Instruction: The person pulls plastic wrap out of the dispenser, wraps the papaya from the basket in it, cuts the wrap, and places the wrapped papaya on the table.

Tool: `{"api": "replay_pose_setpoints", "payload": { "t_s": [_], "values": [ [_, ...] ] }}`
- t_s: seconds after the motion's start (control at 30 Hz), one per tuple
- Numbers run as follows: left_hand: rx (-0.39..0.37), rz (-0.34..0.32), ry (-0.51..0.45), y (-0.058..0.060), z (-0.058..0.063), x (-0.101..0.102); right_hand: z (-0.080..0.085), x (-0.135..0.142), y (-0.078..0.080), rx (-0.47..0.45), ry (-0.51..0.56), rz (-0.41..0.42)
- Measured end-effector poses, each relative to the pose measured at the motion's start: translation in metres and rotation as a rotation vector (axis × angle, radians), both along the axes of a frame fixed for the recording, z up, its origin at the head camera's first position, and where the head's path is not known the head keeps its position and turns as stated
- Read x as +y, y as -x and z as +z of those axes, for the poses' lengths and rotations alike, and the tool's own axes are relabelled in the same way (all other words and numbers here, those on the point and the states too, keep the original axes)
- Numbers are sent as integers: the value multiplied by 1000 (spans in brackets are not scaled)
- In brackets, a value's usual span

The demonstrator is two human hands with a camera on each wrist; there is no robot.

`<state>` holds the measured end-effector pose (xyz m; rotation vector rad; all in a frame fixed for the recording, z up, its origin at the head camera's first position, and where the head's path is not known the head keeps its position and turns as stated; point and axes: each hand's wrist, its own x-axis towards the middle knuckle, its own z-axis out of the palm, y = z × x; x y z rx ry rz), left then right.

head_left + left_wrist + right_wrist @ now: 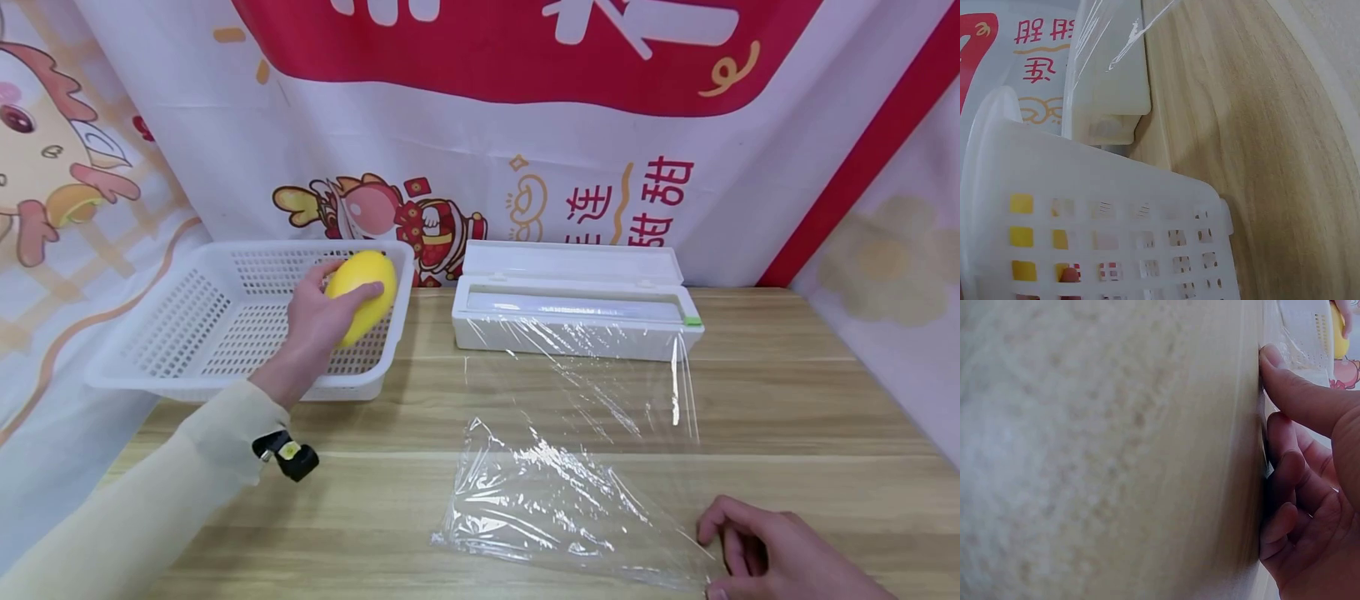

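Observation:
My left hand grips a smooth yellow oval fruit, mango-like in shape, over the right end of a white plastic basket. In the left wrist view, yellow patches of the fruit and a fingertip show through the holes of the basket wall. A sheet of clear cling film runs from a white dispenser box toward me over the table, its near part crinkled. At its near right corner rests my right hand, fingers loosely bent, fingertips down at the tabletop.
The dispenser's lid stands raised at the back, and a green piece marks the box's right end. Behind it hangs a printed cloth. Wood-grain table extends right of the film.

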<state>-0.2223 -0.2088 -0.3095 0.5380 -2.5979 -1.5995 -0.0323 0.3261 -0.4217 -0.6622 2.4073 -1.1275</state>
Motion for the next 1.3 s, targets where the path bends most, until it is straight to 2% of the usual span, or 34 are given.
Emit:
{"api": "replay_pose_setpoints", "payload": {
  "t_s": [0.17, 0.4, 0.6, 0.77, 0.9, 1.2, 1.3],
  "values": [
    [85, -12, 25, -1, 7, 5, 1, 0, 1, -22, -13, -9],
    [205, -34, 21, -3, 20, 16, -1, -1, 0, 32, -6, 1],
    [269, -67, 1, -6, 28, 27, -3, 0, -1, 37, 5, 2],
    [327, -137, -13, -7, 34, 37, -7, -1, -1, 134, 36, 21],
    [343, -193, -37, -8, 37, 45, -9, -1, -2, 190, 53, 30],
    [381, -314, -77, -10, 39, 66, -7, -2, -2, 130, 41, 7],
    [391, -366, -89, -13, 38, 75, -8, -2, -3, 150, 50, 10]
  ]
}}
